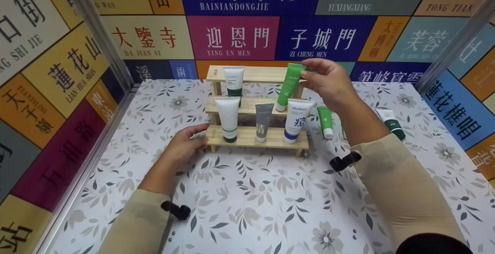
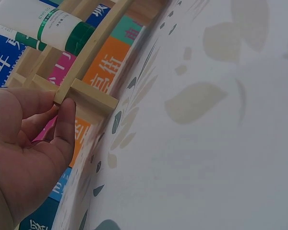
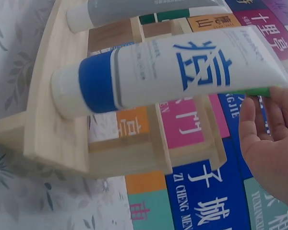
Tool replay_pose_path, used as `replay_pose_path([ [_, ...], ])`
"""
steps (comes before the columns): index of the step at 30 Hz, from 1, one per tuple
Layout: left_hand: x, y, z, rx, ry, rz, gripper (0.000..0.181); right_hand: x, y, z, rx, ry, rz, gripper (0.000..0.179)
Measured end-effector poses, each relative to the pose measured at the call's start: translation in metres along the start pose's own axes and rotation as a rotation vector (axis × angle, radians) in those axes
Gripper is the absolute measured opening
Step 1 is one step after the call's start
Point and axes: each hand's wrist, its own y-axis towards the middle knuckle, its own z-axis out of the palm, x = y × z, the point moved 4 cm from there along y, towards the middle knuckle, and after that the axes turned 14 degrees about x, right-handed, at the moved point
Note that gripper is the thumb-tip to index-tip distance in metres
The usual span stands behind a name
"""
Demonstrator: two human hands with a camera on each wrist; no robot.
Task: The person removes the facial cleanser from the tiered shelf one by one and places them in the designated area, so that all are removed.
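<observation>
A three-step wooden display rack [image 1: 245, 139] bears several cosmetic tubes. My left hand [image 1: 185, 145] pinches the left end of its lowest step between thumb and fingers, as the left wrist view shows. With thumb and fingertips, my right hand [image 1: 328, 83] holds a bright green tube [image 1: 288, 87] by its flat top end, its white cap down at the middle step's right. On the lowest step stand a white tube with a dark green cap [image 1: 227, 118], a small grey tube [image 1: 263, 121] and a white tube with a blue band [image 3: 149, 72]. The last mostly hides the green tube in the right wrist view.
Another white and dark green tube [image 1: 234, 80] stands on the middle step at the left. Right of the rack, a second green tube [image 1: 325, 121] and a white and green tube [image 1: 391, 124] lie on the floral tabletop [image 1: 247, 200]. Sign-printed panels [image 1: 232, 37] enclose the table.
</observation>
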Motion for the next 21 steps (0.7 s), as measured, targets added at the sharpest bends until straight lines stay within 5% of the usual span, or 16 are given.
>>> replay_pose_path([
  [21,-0.001,0.001,-0.001,-0.021,0.044,0.017,0.047,-0.002,-0.054,-0.056,-0.124,0.203,-0.143,0.031],
])
